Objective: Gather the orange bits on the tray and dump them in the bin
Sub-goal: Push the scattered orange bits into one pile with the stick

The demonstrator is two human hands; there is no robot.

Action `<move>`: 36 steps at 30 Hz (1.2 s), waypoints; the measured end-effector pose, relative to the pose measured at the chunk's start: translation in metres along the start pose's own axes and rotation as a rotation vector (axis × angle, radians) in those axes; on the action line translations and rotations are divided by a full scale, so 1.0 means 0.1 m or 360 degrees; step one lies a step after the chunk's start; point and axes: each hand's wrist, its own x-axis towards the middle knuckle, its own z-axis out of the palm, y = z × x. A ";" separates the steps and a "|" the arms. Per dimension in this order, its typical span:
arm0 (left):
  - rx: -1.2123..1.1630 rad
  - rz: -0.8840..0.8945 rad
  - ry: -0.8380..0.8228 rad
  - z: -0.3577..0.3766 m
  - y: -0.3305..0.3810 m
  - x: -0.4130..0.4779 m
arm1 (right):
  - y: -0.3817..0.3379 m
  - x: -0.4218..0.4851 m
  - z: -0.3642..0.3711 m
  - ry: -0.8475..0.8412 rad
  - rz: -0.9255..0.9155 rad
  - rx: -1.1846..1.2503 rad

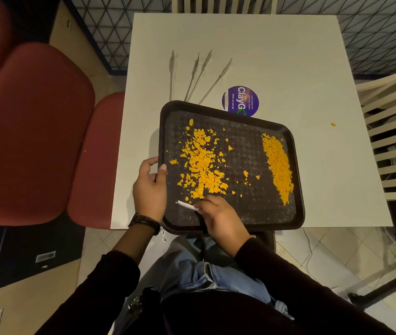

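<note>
A dark brown tray (245, 213) lies on the white table, overhanging its near edge. Orange bits are spread loosely over the tray's left half (203, 165), and a tighter orange pile (277, 165) runs along its right side. My left hand (149, 187) grips the tray's left rim, thumb over the edge. My right hand (218, 216) rests on the tray's near part and pinches a small white card or scraper (186, 205), whose tip points left just below the loose bits. No bin is in view.
Behind the tray lie several thin metal skewers (199, 73) and a round purple sticker (240, 100). One stray orange bit (333, 124) sits on the white table (325, 165) at right. Red padded seats (35, 131) stand left, a slatted white chair (395, 146) right.
</note>
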 end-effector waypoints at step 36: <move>-0.0057 0.0018 -0.0032 0.02 -0.02 0.00 | 0.41 0.02 -0.26 0.0334 0.0645 -0.0021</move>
